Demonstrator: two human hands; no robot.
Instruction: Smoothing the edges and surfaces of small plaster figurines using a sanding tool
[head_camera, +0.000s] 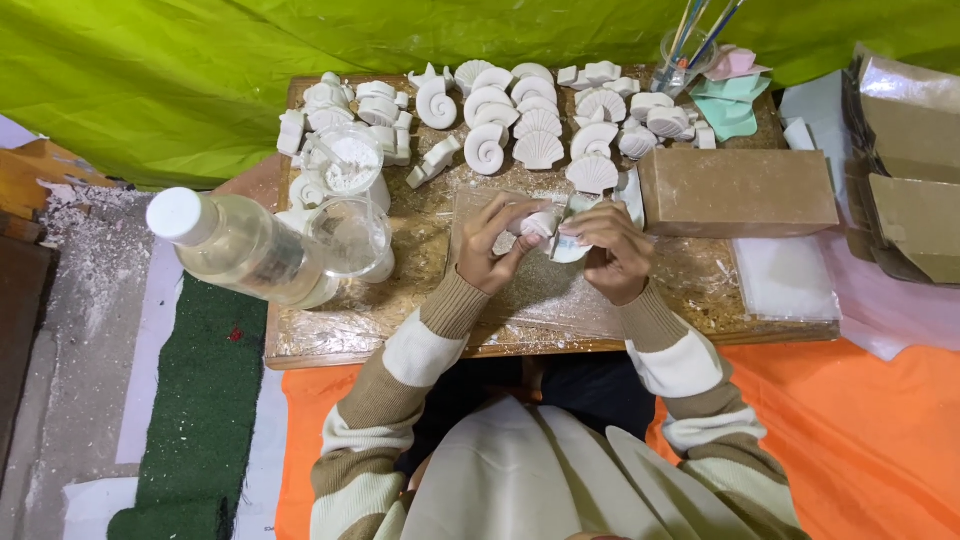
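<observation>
My left hand (492, 246) and my right hand (613, 252) meet over the middle of a low wooden board (400, 320). Between their fingertips they hold a small white plaster shell piece (540, 224) together with a pale flexible mould (572, 245). Which hand carries which part is hard to tell. Beyond my hands lie several white plaster shells (538, 150), spirals and fan shapes in rows. A clear plastic sheet (560, 300) dusted with powder lies under my hands.
A clear bottle with a white cap (235, 245) and two clear measuring cups (350, 235) stand at the left. A brown cardboard box (737, 192) sits at the right, with a cup of brushes (688, 55) behind it. Green cloth hangs at the back.
</observation>
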